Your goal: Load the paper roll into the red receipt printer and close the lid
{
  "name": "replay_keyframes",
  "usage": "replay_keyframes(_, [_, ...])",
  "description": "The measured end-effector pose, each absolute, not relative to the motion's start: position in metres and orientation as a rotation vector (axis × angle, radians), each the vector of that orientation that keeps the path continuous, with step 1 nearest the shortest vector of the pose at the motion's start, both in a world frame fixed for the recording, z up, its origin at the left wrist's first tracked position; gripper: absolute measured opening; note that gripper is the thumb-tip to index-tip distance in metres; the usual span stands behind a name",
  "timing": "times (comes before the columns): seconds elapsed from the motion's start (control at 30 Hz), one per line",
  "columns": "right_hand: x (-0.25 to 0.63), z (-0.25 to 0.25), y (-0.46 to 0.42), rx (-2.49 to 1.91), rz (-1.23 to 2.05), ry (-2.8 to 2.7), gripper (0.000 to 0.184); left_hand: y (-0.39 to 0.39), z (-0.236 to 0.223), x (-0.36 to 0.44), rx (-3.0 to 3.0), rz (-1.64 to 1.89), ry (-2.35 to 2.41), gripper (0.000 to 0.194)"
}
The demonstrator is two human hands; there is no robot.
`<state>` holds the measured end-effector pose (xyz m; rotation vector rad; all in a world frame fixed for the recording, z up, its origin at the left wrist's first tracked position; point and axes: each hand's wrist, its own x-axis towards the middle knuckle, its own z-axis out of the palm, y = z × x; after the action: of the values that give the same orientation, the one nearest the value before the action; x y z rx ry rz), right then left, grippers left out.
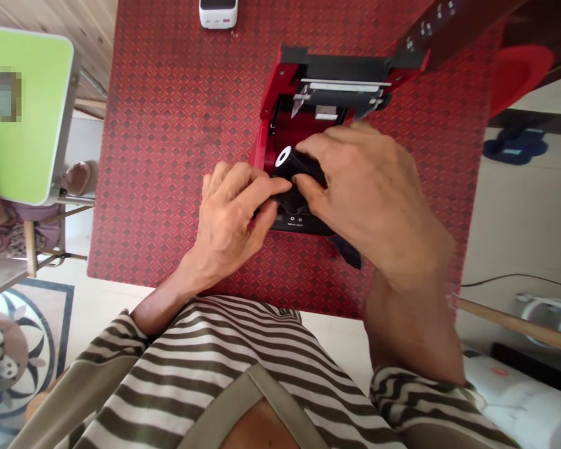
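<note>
A red and black printer-like machine [308,62] stands on the table with its lid raised. Over its red inner bay is a black roll [284,157], tilted, with a white ring-shaped end facing up and left. My right hand [369,187] is closed around the roll from the right, thumb and fingers on its side. From the left, my left hand [236,215] pinches loose black material at the roll's lower edge between index finger and thumb. A dark, limp piece [348,251] hangs out below my right hand; whether it joins the roll is hidden.
The table [177,100] has a red patterned cover. A small white device [218,15] sits at the far edge. On the left is a green-topped folding table [32,156], with part of another person beside it. A red plastic item [518,81] is at right.
</note>
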<state>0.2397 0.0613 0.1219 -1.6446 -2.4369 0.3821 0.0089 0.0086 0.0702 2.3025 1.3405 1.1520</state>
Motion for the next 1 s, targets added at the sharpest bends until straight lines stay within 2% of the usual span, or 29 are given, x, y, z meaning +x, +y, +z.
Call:
replay_keyframes(0.17, [0.235,0.117,0.067,-1.639,0.456,-2.408,0.015,0.017,0.069,0.008,2.23,1.028,1.383,0.025])
replay_keyframes(0.37, [0.227,0.116,0.073,-1.754,0.382,-2.493,0.029,0.02,0.072,0.008,2.201,1.036,1.378,0.02])
replay_keyframes(0.7, [0.206,0.127,0.086,-1.93,0.446,-2.495,0.024,0.033,0.072,0.01,2.203,1.026,1.37,0.011])
replay_keyframes(0.83, [0.208,0.12,0.088,-1.948,0.481,-2.454,0.017,0.034,0.069,0.011,2.243,1.049,1.387,0.01])
replay_keyframes(1.0, [0.233,0.122,0.076,-1.585,0.522,-2.475,0.043,0.032,0.071,0.009,2.23,1.017,1.396,0.013])
